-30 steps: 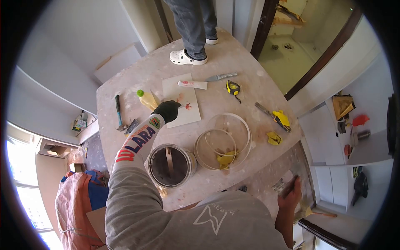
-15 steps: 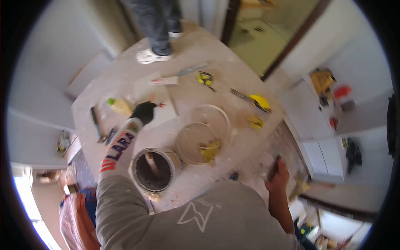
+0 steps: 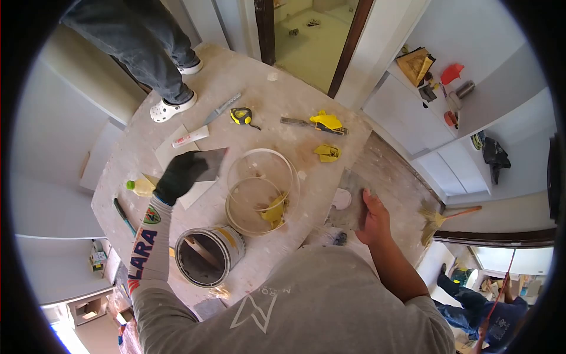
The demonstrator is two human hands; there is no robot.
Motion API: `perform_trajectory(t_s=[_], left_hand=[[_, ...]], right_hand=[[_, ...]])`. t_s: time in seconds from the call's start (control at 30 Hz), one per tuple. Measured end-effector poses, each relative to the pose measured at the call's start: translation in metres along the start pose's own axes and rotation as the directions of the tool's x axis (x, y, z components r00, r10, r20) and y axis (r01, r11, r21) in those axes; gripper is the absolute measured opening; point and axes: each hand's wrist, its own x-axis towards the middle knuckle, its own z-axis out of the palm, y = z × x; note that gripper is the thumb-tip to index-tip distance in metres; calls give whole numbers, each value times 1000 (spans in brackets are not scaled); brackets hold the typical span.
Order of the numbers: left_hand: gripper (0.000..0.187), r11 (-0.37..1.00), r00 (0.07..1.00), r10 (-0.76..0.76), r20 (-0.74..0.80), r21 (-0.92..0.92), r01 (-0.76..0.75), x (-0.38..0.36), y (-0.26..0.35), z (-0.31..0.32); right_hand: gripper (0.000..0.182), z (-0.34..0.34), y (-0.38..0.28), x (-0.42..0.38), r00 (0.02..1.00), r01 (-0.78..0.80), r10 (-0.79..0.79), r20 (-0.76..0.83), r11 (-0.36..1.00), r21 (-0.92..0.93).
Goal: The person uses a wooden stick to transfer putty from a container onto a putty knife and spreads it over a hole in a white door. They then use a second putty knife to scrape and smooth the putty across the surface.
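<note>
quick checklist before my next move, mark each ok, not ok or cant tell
1. Left hand has a grip on the flat blade: ok.
2. Right hand has hold of the flat plate: ok.
3. Both hands gloved: not ok, the left wears a black glove, the right is bare.
4. Can open, with the stick inside: ok.
5. Blade lifted off the white sheet: cannot tell from this angle.
6. Tube capped: cannot tell, too small.
</note>
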Motion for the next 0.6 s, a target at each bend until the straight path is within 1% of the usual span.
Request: perform_trajectory(t_s=[0.03, 0.07, 0.1, 0.13, 0.17, 0.23, 0.27, 0.3, 0.33, 0.43, 0.53, 0.6], left_hand=[[21, 906, 932, 363, -24, 244, -347, 10, 8, 3], [21, 990, 989, 141, 41, -26, -140, 29, 50, -8], [21, 956, 984, -58, 166, -274, 103, 50, 104, -23], [27, 941, 985, -89, 148, -312, 132, 65, 140, -27], [30, 916, 997, 18, 71, -402, 12, 74, 157, -15], [36, 878, 989, 121, 87, -475, -66, 99, 216, -11], [40, 878, 965, 260, 20, -420, -228, 111, 240, -6], [43, 850, 916, 400, -39, -358, -387, 122, 264, 3], [50, 827, 870, 490, -60, -282, -486, 131, 286, 15], [55, 714, 741, 671, -43, -234, -660, 160, 353, 53], [55, 666, 680, 726, -102, -141, -732, 186, 422, 97], [51, 616, 624, 775, -102, -99, -781, 205, 469, 119]], right_hand=[[37, -1, -1, 1, 999, -7, 6, 35, 1000, 18], [37, -2, -3, 2, 998, -32, 30, 63, 999, 40], [36, -3, -4, 3, 995, -53, 47, 87, 997, 62], [36, -4, -7, 3, 992, -67, 57, 108, 994, 84], [36, -4, -10, 1, 994, -58, 46, 104, 992, 115], [36, -3, -23, -3, 996, -33, 18, 86, 983, 180], [36, -7, -30, -8, 996, -3, -15, 85, 978, 210], [37, -13, -40, -13, 995, 28, -49, 81, 970, 240], [37, -20, -49, -18, 993, 61, -84, 77, 961, 270], [37, -49, -80, -39, 978, 164, -199, 65, 921, 354], [41, -92, -119, -67, 942, 300, -336, 19, 862, 408], [42, -123, -150, -92, 902, 407, -431, -26, 829, 383]])
